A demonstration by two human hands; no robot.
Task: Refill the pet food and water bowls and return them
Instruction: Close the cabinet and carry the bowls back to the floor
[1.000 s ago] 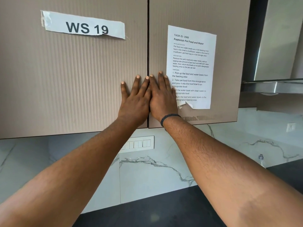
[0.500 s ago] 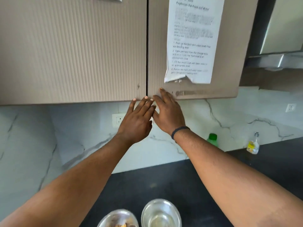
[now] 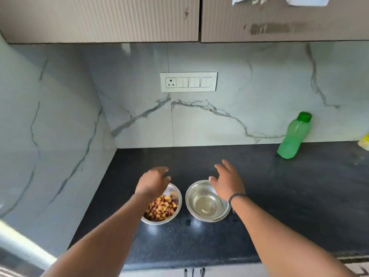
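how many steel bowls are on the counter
2. One bowl with pet food sits under the left hand; the other bowl, right beside it, looks nearly empty, with the right hand over its far rim. Both stand on the black counter. None seems hidden.

black speckled counter (image 3: 279, 196), green bottle (image 3: 293, 136), grey-veined white marble wall (image 3: 219, 116)

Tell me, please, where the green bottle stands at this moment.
In the head view the green bottle stands at the far right of the black counter, against the marble wall, well behind and to the right of the two steel bowls.
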